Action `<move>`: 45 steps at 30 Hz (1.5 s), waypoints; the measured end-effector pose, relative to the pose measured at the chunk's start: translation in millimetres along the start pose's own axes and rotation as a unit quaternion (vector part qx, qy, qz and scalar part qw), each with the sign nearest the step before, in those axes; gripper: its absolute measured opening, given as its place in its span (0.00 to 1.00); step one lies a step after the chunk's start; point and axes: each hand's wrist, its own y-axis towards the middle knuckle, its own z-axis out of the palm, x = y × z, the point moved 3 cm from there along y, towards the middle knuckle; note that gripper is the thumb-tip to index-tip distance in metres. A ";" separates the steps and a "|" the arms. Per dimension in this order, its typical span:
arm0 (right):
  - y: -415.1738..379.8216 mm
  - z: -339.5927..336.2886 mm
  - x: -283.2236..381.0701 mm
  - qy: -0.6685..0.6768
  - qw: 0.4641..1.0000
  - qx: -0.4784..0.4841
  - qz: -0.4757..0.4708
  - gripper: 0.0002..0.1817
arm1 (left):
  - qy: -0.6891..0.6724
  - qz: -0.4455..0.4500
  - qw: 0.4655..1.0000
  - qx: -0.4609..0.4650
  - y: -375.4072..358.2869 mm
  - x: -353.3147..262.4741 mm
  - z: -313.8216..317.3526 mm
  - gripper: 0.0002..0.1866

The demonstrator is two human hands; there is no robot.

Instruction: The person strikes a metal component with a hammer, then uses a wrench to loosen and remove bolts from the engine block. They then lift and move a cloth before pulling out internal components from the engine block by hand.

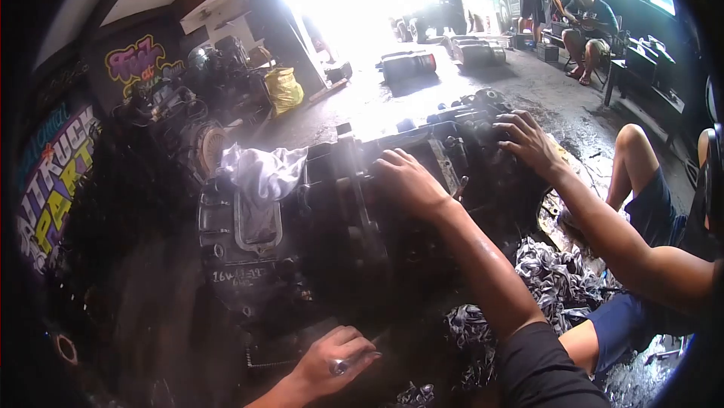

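Observation:
A large dark engine block [324, 234] lies across the middle of the view, with chalk-like writing on its near side. My left hand [339, 359] is closed around a small metal tool [338, 367], in front of the block's near side. My right hand [411, 182] rests on top of the block, its fingers bent and close together over an edge; their tips are hidden. A white cloth [264, 170] lies on the block's left part, beside a rectangular opening.
Right of my right hand, a co-worker's hand [532, 144] touches the block's far end. Shredded rags [558, 280] lie by the co-worker's legs. A yellow sack [283, 91], metal cylinders [408, 66] and two people [592, 23] are farther back.

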 end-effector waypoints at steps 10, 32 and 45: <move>-0.4 8.1 -14.8 -0.029 0.997 0.064 -0.037 0.11 | -0.018 0.013 1.000 0.003 -5.9 3.6 -4.0 0.06; -0.6 0.7 -4.5 -0.018 0.997 0.009 -0.076 0.15 | -0.030 0.004 1.000 0.007 -3.3 0.9 -0.7 0.06; -34.0 -16.6 -4.7 0.147 0.957 -0.019 0.249 0.20 | -0.010 0.058 0.998 0.017 -0.9 -7.9 -1.7 0.07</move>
